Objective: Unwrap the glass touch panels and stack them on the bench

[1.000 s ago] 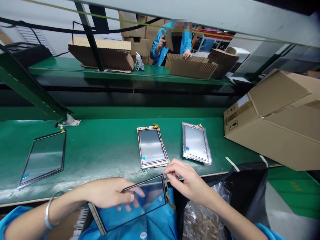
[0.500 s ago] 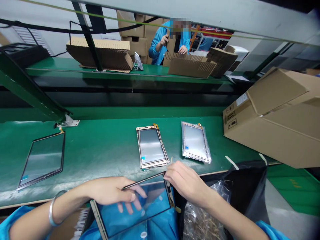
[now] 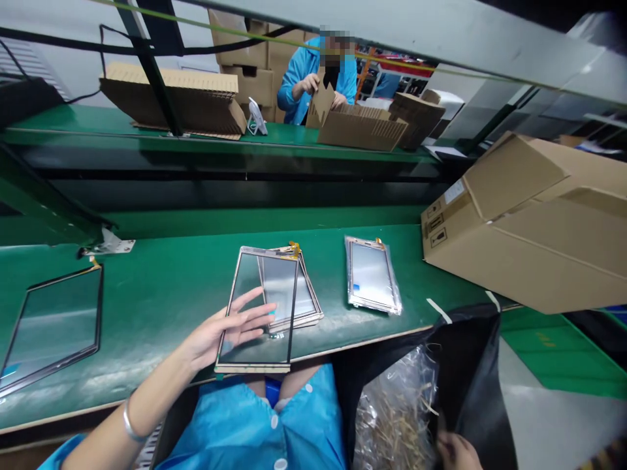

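Note:
My left hand [image 3: 223,329] lies under a clear glass touch panel [image 3: 257,310] with a thin gold-brown rim, fingers spread flat beneath it, carrying it above the green table [image 3: 171,294]. The panel partly overlaps a stack of similar panels [image 3: 304,300] lying on the table. Another panel wrapped in clear film [image 3: 371,274] lies to the right of the stack. My right hand [image 3: 455,452] shows only at the bottom edge, down by a black bag [image 3: 470,365] full of crumpled clear film; its fingers are hidden.
A large dark-rimmed panel [image 3: 51,326] lies at the table's left. A big cardboard box [image 3: 529,215] sits on the right. Across the far bench a person in a blue coat [image 3: 316,75] handles cardboard dividers [image 3: 362,127]. More divider stacks [image 3: 181,98] rest there.
The glass panel moved from my lap up and forward over the table on my left hand. My right hand let go of its corner and dropped down to the bag.

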`<action>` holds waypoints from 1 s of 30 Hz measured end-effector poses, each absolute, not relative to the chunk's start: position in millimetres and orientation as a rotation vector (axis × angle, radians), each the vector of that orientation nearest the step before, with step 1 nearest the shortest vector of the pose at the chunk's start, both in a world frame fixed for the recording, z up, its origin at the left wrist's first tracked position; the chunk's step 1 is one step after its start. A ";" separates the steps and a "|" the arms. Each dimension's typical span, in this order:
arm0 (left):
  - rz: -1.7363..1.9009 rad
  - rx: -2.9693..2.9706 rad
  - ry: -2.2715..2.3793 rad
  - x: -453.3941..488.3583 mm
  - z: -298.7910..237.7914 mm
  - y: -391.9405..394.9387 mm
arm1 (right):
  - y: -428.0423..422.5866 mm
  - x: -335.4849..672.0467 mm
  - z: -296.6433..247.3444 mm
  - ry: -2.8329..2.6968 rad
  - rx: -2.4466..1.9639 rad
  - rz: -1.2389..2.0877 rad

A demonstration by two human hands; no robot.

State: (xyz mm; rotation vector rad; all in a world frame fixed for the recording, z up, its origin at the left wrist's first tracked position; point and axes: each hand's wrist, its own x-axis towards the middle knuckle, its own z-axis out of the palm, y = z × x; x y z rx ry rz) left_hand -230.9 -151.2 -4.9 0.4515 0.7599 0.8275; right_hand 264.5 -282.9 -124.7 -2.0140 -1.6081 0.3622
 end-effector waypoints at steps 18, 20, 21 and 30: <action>1.141 0.463 0.578 -199.3 -0.8 -185.2 | -196.0 16.3 -30.7 -1.802 -1.154 0.847; 1.170 0.456 0.578 -199.0 -1.2 -183.5 | -193.8 15.6 -30.4 -1.843 -1.151 0.821; 1.182 0.452 0.581 -199.2 -1.3 -182.8 | -192.4 14.9 -30.2 -1.863 -1.150 0.804; 1.262 0.447 0.590 -204.2 0.9 -191.7 | -186.0 6.0 -31.4 -1.843 -1.119 0.775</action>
